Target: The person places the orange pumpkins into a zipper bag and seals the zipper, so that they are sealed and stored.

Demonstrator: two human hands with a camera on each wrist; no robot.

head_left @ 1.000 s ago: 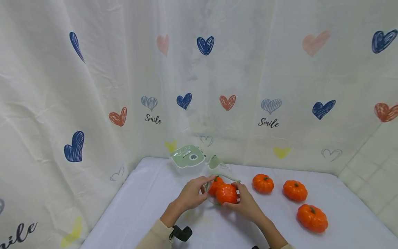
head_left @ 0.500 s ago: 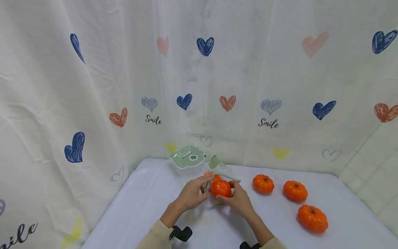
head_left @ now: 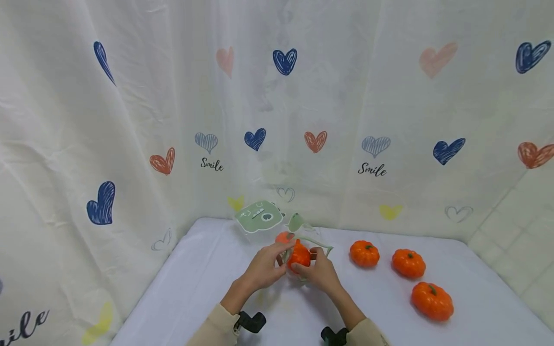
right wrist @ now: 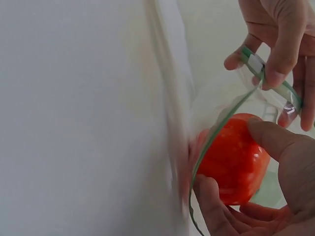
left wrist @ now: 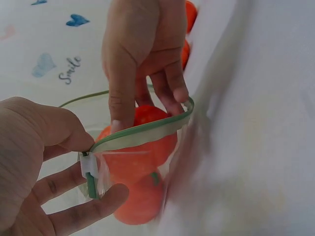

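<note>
A clear zipper bag [head_left: 260,216] with a green dinosaur print lies on the table, its green-edged mouth spread toward me. My left hand [head_left: 267,266] pinches the bag's rim beside the white slider [left wrist: 88,164]. Between the thumb and fingers of my right hand [head_left: 321,274] is a toy pumpkin [right wrist: 234,157], partly inside the mouth. In the left wrist view the right fingertips reach past the green rim [left wrist: 142,129]. Another toy pumpkin [left wrist: 140,199] shows through the plastic, deeper in the bag.
Three more orange toy pumpkins rest to the right: one nearest the bag [head_left: 364,253], one farther right [head_left: 409,263] and one closer to me [head_left: 432,301]. A white curtain [head_left: 337,96] printed with hearts hangs behind the white-covered table [head_left: 182,288].
My right hand has moved left with the pumpkin, into the bag's mouth. The other pumpkin has shifted farther back inside the bag. My left hand has stayed at the rim.
</note>
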